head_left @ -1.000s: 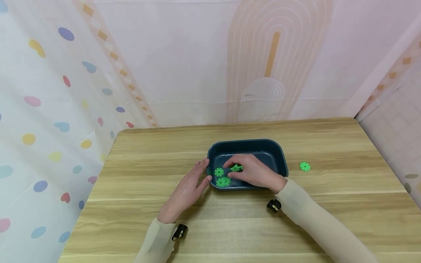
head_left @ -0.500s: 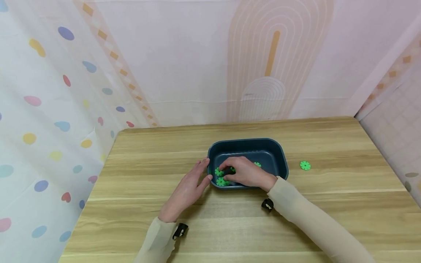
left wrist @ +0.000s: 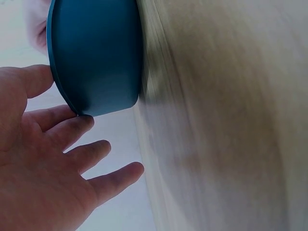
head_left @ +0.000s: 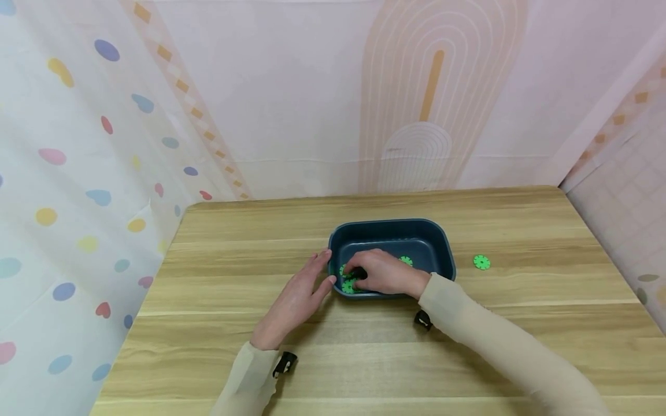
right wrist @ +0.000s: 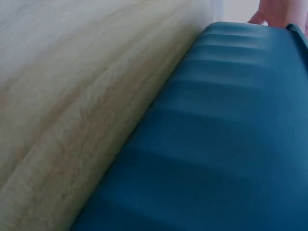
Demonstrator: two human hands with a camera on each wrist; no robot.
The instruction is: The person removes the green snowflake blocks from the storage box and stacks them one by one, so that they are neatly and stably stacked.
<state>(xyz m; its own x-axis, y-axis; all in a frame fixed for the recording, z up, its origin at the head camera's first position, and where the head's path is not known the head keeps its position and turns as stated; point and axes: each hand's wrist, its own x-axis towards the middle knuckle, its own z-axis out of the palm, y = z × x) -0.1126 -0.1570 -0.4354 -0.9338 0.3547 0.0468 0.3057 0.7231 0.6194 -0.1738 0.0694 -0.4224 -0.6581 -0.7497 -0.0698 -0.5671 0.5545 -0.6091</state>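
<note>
My left hand (head_left: 293,303) rests its fingertips and thumb against the left end of a dark blue plastic box (head_left: 392,228); in the left wrist view, the left hand (left wrist: 53,149) has its fingers spread, some touching the box wall (left wrist: 98,57). Inside the box is my right hand (head_left: 385,271), fingers and thumb bent downward over several green notched discs. One green disc (head_left: 348,286) shows beside its thumb, another disc (head_left: 406,261) behind the hand. Whether the fingertips pinch a disc is hidden. The right wrist view shows mostly the box's outer side (right wrist: 207,125).
A single green disc (head_left: 481,262) lies on the wooden table (head_left: 234,248) to the right of the box. Patterned cloth (head_left: 291,104) hangs behind and left of the table. Both wrists wear black straps (head_left: 284,364).
My right hand has moved left inside the box, toward the discs at its left end, uncovering a disc behind it. The left hand stays against the box.
</note>
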